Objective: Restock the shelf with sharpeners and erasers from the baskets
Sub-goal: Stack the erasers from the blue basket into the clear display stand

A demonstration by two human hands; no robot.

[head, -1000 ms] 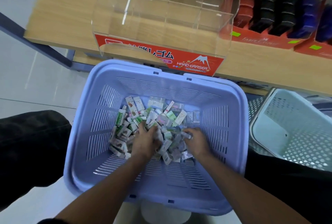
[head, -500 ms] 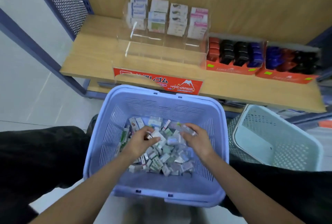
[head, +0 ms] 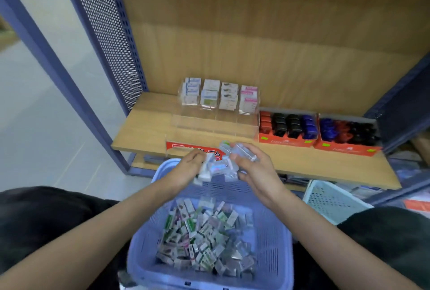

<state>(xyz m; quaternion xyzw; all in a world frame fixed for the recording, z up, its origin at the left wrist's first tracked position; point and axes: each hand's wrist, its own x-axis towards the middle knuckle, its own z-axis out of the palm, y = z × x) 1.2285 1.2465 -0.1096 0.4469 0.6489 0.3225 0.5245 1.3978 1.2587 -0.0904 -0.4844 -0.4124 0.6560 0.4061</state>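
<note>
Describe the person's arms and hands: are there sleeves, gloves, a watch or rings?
The left hand and the right hand are bare, without gloves. Both forearms are uncovered as far as the frame's lower edge, so no sleeve shows. No watch, bracelet or ring can be seen, though the picture is somewhat blurred. Black clothing lies beside the arms.

Red label strip (head: 193, 149) on the front of the clear acrylic bin (head: 210, 124): white katakana, last two characters read "ゴム". The rest is hidden behind the left hand (head: 188, 168) and right hand (head: 254, 169).

Orange cartons (head: 287, 142): pale script on the front faces, illegible.

Stacked eraser packs (head: 220, 96) in the bin and wrapped erasers (head: 216, 168) gripped in both hands: print blurred, unreadable.
</note>
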